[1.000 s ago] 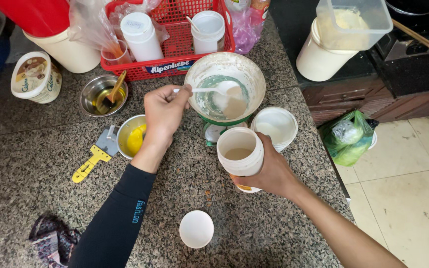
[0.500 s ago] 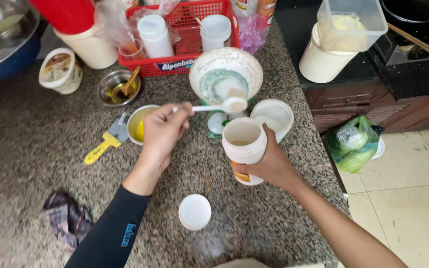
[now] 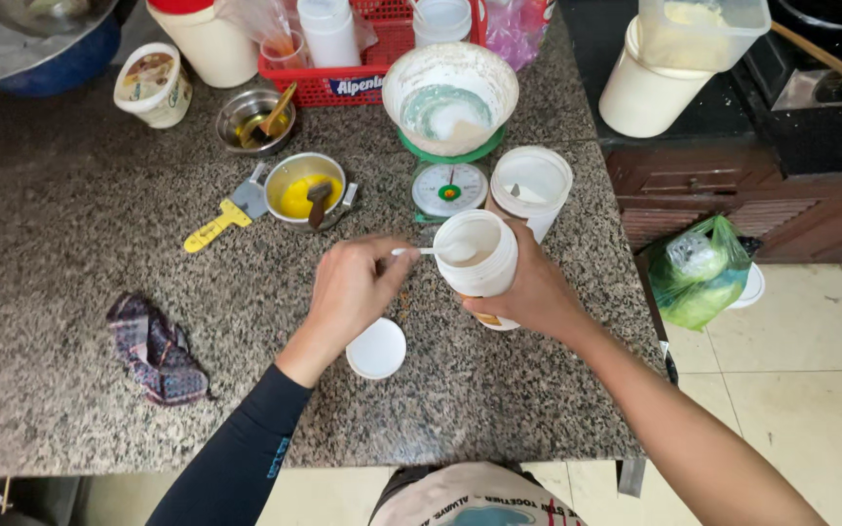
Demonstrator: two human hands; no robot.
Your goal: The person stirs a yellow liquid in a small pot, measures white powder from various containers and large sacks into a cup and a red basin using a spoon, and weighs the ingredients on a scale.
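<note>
My right hand (image 3: 535, 289) grips an open white jar (image 3: 479, 259), tilted toward me just above the granite counter (image 3: 70, 244). A white plastic spoon (image 3: 438, 252) is held in my left hand (image 3: 351, 288), its bowl inside the jar's mouth. The jar's white lid (image 3: 376, 348) lies on the counter under my left wrist. Behind the jar stands a green kitchen scale (image 3: 449, 187) carrying a white bowl (image 3: 450, 94) with pale powder in it. A second open white jar (image 3: 531, 184) stands to the right of the scale.
A small steel bowl of yellow paste (image 3: 305, 189) and a yellow-handled scraper (image 3: 227, 218) lie at centre left. A red basket (image 3: 363, 54) with bottles stands at the back. A dark cloth (image 3: 156, 350) lies at the left. A green bag (image 3: 698, 276) sits on the floor to the right.
My left hand has brought the spoon back from the bowl on the scale to the jar's mouth. The jar stays in my right hand.
</note>
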